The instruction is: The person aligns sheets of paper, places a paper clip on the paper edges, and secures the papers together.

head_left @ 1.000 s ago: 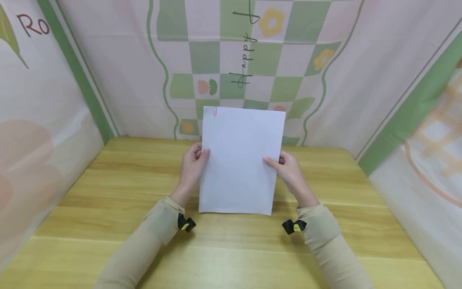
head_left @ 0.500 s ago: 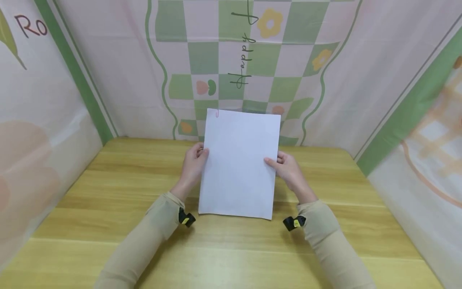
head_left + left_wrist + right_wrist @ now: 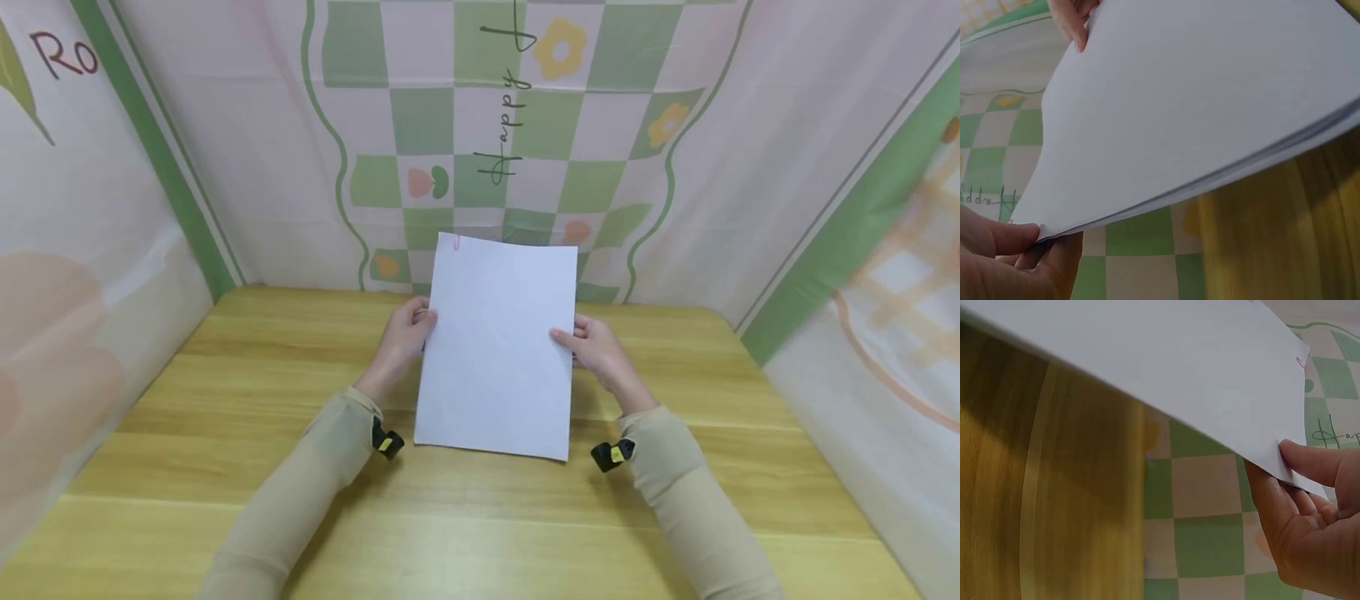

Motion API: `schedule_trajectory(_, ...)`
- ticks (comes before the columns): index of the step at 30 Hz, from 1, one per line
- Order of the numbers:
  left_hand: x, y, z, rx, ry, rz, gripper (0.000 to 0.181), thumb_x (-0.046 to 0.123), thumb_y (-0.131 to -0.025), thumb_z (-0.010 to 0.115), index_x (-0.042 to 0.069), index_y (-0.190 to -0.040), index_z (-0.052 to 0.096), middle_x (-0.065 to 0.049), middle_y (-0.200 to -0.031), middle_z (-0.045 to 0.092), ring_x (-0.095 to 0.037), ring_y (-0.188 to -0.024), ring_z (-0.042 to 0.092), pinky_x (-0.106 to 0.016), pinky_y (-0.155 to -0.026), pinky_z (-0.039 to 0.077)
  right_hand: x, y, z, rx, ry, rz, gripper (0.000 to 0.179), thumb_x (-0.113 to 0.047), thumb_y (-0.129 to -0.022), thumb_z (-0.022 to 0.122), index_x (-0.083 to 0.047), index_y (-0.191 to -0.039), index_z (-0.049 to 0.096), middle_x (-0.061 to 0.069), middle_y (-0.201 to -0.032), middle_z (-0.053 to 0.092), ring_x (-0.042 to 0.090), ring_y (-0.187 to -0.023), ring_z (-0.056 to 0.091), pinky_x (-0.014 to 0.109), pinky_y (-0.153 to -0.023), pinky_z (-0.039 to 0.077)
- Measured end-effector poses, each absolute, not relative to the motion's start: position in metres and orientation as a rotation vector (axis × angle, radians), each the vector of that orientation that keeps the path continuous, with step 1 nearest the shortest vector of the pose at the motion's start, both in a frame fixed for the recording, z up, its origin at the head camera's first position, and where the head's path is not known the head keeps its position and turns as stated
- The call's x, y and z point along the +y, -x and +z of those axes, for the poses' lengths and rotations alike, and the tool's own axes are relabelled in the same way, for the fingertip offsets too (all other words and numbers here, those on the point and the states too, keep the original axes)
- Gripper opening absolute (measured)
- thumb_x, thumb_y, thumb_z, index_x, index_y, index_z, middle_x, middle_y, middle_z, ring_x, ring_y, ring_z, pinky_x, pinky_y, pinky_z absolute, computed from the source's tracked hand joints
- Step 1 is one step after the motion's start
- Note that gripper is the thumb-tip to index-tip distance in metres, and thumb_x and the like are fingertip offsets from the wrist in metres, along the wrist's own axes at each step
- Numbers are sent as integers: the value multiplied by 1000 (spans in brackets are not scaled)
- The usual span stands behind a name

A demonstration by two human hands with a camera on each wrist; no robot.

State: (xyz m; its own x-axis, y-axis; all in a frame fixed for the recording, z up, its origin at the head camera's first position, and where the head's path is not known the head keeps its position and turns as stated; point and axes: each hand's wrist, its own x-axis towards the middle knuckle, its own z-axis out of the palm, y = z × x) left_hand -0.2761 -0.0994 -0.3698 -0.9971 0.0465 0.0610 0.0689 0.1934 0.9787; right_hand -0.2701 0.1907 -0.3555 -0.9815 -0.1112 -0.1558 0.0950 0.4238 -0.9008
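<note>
A thin stack of white paper (image 3: 498, 358) stands tilted up between my two hands, over the middle of the table. A small pink paper clip (image 3: 456, 242) sits on its top edge near the left corner. My left hand (image 3: 401, 337) pinches the left edge, thumb in front and fingers behind. On the opposite edge my right hand (image 3: 600, 350) grips in the same way, its thumb lying flat on the front sheet. In the left wrist view the side of the stack (image 3: 1210, 181) shows several layers slightly parted. The fingers behind the paper are partly hidden.
The wooden table (image 3: 480, 533) spreads out under both arms. Behind it hangs a cloth (image 3: 420, 121) with green checks and flowers, and printed cloths (image 3: 60, 333) close off the left and right sides. A small black camera is strapped at each wrist.
The top of the stack has come down a little and its top left corner has shifted right. Both hands keep their hold on the edges.
</note>
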Motion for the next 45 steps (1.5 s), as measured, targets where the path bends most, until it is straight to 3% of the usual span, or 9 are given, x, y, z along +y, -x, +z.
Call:
schedule_trajectory(7, -100, 282, -374, -2490, 122, -1938, 27, 15, -98, 48, 4, -121, 56, -16, -99, 65, -17, -76, 61, -29, -67, 53, 192, 275, -360, 2486, 28, -1561, 48, -22, -99, 50, 1, -140, 40, 25, -130, 54, 10, -82, 64, 31, -78, 55)
schedule_trajectory(15, -102, 288, -379, -2608, 120, -1877, 29, 18, -99, 47, 4, -122, 56, -15, -104, 66, -21, -82, 63, -30, -69, 54, 194, 281, -367, 2504, 45, -1491, 45, -21, -98, 52, 3, -136, 44, 26, -123, 58, 12, -82, 64, 35, -81, 55)
schedule_trajectory(18, -103, 290, -382, -2628, 129, -1828, 26, 18, -99, 48, 4, -119, 58, -10, -91, 65, -18, -76, 62, -31, -69, 53, 195, 283, -369, 2505, 63, -1465, 46, -21, -98, 52, 3, -136, 43, 26, -123, 58, 12, -82, 65, 34, -80, 55)
schedule_trajectory(21, -103, 292, -385, -2657, 137, -1752, 22, 19, -98, 50, 5, -111, 61, -1, -69, 54, -13, -60, 52, -28, -58, 48, 195, 285, -371, 2511, 68, -1432, 47, -21, -98, 52, 3, -137, 42, 25, -123, 58, 11, -83, 64, 35, -81, 54)
schedule_trajectory(24, -104, 294, -387, -2701, 130, -1690, 19, 20, -97, 52, 5, -103, 62, 2, -59, 43, -12, -51, 41, -26, -50, 39, 195, 288, -374, 2505, 63, -1416, 48, -20, -97, 53, 2, -138, 42, 24, -123, 59, 10, -82, 63, 35, -82, 53)
schedule_trajectory(30, -104, 299, -391, -2787, 73, -1671, 21, 20, -95, 53, 6, -109, 62, 0, -69, 53, -15, -62, 49, -26, -57, 43, 195, 294, -381, 2482, 56, -1385, 50, -20, -97, 53, 4, -139, 39, 25, -124, 58, 10, -81, 64, 36, -83, 53)
schedule_trajectory(39, -105, 305, -396, -2869, 83, -1615, 17, 15, -94, 54, 2, -101, 63, -1, -70, 51, -14, -65, 49, -30, -65, 47, 196, 299, -389, 2464, 75, -1343, 49, -17, -97, 53, 8, -136, 40, 23, -116, 61, 13, -81, 63, 35, -79, 55)
schedule_trajectory(45, -104, 307, -399, -2898, 41, -1619, 20, 16, -93, 56, 2, -106, 63, -10, -92, 63, -20, -79, 58, -30, -71, 51, 197, 302, -391, 2429, 68, -1328, 49, -14, -96, 54, 8, -137, 38, 14, -104, 62, 14, -82, 61, 34, -80, 55)
